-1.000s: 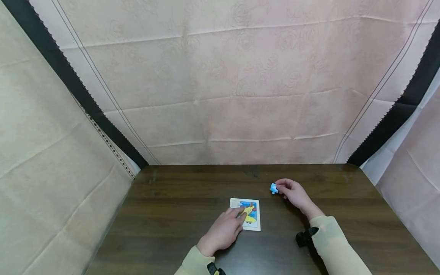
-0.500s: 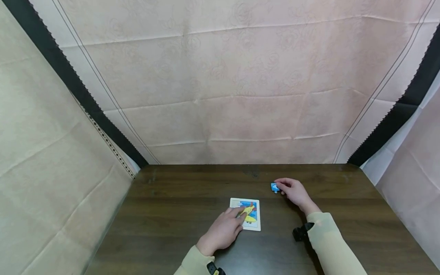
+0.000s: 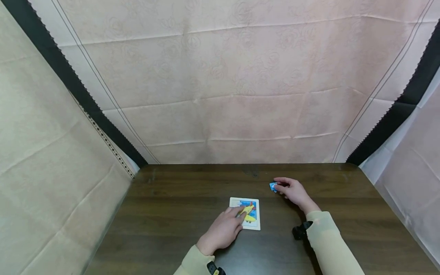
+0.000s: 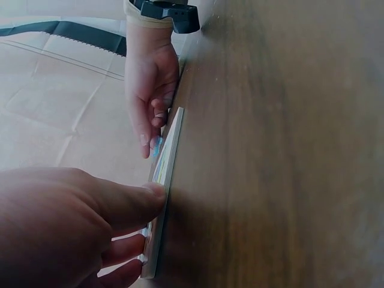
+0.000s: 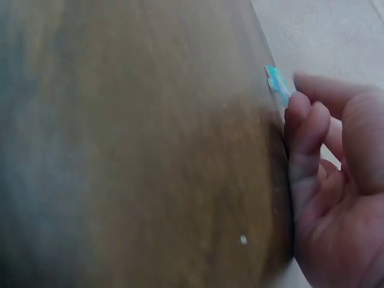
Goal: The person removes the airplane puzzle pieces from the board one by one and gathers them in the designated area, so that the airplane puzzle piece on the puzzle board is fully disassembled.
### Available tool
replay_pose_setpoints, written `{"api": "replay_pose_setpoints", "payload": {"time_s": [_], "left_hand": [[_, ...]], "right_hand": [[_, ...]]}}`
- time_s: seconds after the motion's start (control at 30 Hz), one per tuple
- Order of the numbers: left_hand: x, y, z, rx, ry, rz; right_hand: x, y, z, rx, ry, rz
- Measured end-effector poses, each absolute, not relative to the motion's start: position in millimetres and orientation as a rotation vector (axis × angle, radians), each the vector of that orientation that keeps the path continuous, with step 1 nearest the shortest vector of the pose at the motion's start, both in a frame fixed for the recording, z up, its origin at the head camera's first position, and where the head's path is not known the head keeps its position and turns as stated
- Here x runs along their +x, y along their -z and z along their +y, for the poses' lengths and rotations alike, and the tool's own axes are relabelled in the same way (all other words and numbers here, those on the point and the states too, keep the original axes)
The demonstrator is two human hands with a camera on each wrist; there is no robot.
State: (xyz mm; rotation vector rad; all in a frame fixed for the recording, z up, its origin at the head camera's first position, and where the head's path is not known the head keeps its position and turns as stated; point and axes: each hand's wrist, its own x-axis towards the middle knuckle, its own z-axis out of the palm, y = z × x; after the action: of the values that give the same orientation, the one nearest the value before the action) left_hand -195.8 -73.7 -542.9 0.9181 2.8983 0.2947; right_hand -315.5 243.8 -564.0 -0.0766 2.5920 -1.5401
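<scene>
A small picture puzzle board (image 3: pixel 253 225) with a white border lies on the table; its picture has yellow and red shapes on blue. My left hand (image 3: pixel 221 230) rests on its left part, fingers extended over the face and hiding some of the picture. In the left wrist view, the thumb (image 4: pixel 141 204) lies on the board, which appears nearly edge-on. Further back and to the right, my right hand (image 3: pixel 293 192) pinches a blue puzzle piece (image 3: pixel 272 186) between thumb and fingers. From the right wrist, the puzzle piece (image 5: pixel 278 84) sticks out beyond the fingertips, low over the table.
The brown wooden table (image 3: pixel 178 214) extends to a pale cloth backdrop (image 3: pixel 223 95) at its far edge. Cloth panels also stand at the left and right, with black strips along the corners. Each wrist wears a dark strapped device.
The blue puzzle piece turns slightly and shifts a little in the right hand's fingers. That forearm has drawn slightly to the left. Left hand and board stay still.
</scene>
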Motion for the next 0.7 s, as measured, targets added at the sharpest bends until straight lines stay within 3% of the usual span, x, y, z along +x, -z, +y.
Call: {"api": "replay_pose_setpoints", "payload": {"time_s": [0.33,0.7], "left_hand": [[-195.6,542.7,-73.3,0.912,-0.288,2.905],[-195.1,542.6,-72.9,0.893,-0.307,2.896]], "right_hand": [[-313.8,557.2,246.2,-0.224,1.399,2.63],[-314.1,557.5,242.2,-0.2,1.337,2.694]]}}
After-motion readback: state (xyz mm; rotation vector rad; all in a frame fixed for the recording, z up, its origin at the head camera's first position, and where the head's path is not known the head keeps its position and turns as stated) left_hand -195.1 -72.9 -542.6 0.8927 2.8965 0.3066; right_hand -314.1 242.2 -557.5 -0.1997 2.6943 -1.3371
